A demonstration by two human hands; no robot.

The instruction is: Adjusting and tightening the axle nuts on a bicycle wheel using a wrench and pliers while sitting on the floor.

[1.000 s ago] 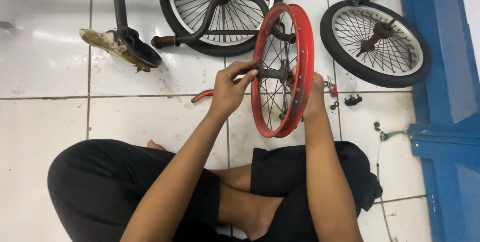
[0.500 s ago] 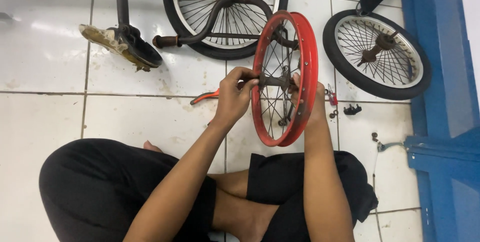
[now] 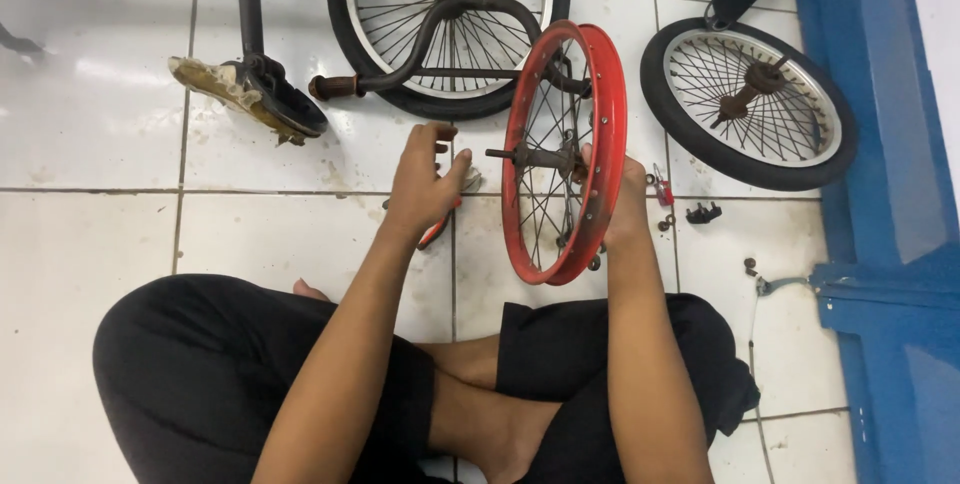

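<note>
Red rim (image 3: pixel 566 154): you held it upright on edge over the white tiled floor (image 3: pixel 120 234), in front of your crossed legs, its spokes and axle facing your left side.
Right hand (image 3: pixel 622 206): you had it closed around the rim's right flank (fingers wrapped through to the spoke side, thumb hidden).
Left hand (image 3: pixel 424 182): it hovered just left of the axle end, fingers spread and loosely curled, gripping nothing, clear of the rim.
Red-handled tool (image 3: pixel 436 232): it lay on the tile under your left hand, mostly hidden.
Bicycle frame with black-tyred wheel (image 3: pixel 440 14): it lay beyond the rim, torn saddle (image 3: pixel 245 94) to the left.
Loose black wheel (image 3: pixel 748 104): it lay flat to the right, near the blue wall base (image 3: pixel 880 194).
Small parts (image 3: pixel 703 212): these were scattered beside your right wrist.
</note>
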